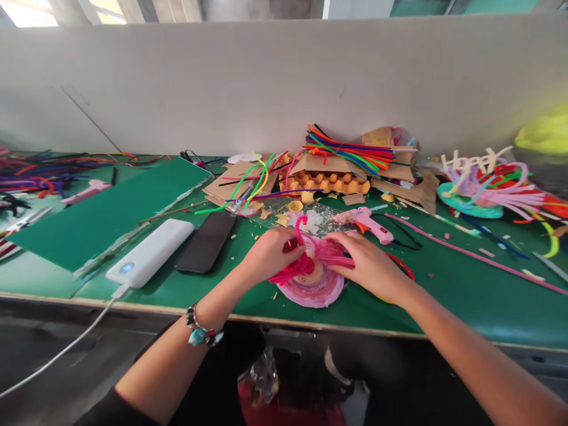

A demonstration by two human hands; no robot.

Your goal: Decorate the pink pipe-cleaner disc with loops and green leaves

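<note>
A round pink-and-purple painted plate [316, 289] lies on the green table near its front edge, with pink pipe cleaners [322, 251] bunched on top of it. My left hand [270, 254] is closed round the left end of that bunch, and one pink stem curls up beside the fingers. My right hand [366, 263] rests on the plate's right side, its fingers pressed on the same pink stems. A beaded bracelet [202, 331] sits on my left wrist.
A pink glue gun [368, 223] lies just behind my right hand. A black phone [206, 241] and a white power bank [148, 253] with its cable lie to the left. Cardboard, an egg tray [328, 182], pipe-cleaner bundles [350, 151] and a finished craft [483, 186] crowd the back.
</note>
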